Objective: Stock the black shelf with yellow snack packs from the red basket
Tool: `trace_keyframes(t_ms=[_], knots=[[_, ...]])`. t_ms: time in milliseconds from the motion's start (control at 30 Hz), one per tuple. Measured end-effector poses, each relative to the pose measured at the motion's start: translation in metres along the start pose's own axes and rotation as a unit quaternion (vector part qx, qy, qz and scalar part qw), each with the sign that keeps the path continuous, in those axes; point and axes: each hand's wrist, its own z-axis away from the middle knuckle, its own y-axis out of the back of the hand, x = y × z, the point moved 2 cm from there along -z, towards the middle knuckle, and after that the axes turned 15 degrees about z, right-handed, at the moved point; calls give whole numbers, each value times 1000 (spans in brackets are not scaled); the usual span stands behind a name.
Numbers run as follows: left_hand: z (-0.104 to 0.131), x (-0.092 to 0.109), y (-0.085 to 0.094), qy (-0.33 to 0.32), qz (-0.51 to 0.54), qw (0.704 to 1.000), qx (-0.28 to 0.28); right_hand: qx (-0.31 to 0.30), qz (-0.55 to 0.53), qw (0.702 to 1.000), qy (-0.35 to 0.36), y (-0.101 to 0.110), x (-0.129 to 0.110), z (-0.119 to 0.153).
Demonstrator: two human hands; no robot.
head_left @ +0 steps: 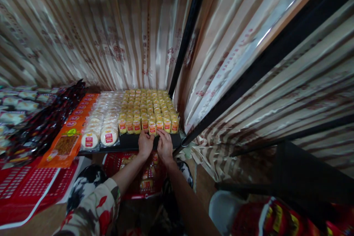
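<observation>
Several rows of yellow snack cakes in clear wrappers [151, 101] with red labels stand upright on a dark shelf [127, 141]. One wrapped cake [152, 125] juts slightly forward of the front row. At its lower left is my left hand [145, 143], fingers curled in and fingertips against the packet. From the right my right hand [165, 146] closes on the same packet, its fingers bent at the front row. My palms and the bottom edge of the packet are partly hidden. Two columns of round white wrapped cakes [108, 136] stand beside the yellow ones.
An orange snack bag [65, 143] and dark shiny packets [44, 129] lie further left. Below the shelf sits a red basket [110, 160] holding loose packets; another red basket [20, 186] is at left. Black posts [188, 33] and pleated curtain [124, 25] bound the shelf.
</observation>
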Motion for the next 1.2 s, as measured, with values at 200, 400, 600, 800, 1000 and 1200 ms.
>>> trace_keyframes(t_ms=[200,400,600,800,1000,1200], knots=[[1,-4,1,-78,-9,997,19,58,25,998,-15,1,3,1],[-2,-6,-5,-38,95,994,-39,56,39,998,3,-2,5,-1],[-5,-9,-8,-2,133,990,-42,39,51,998,-1,-5,5,0],[-5,-20,-3,-49,118,991,-34,58,62,996,-27,-1,-1,3],[1,-15,7,-95,81,991,-37,65,43,997,-5,2,-7,8],[33,-17,48,-179,-23,979,-98,-28,-7,997,76,7,-15,20]])
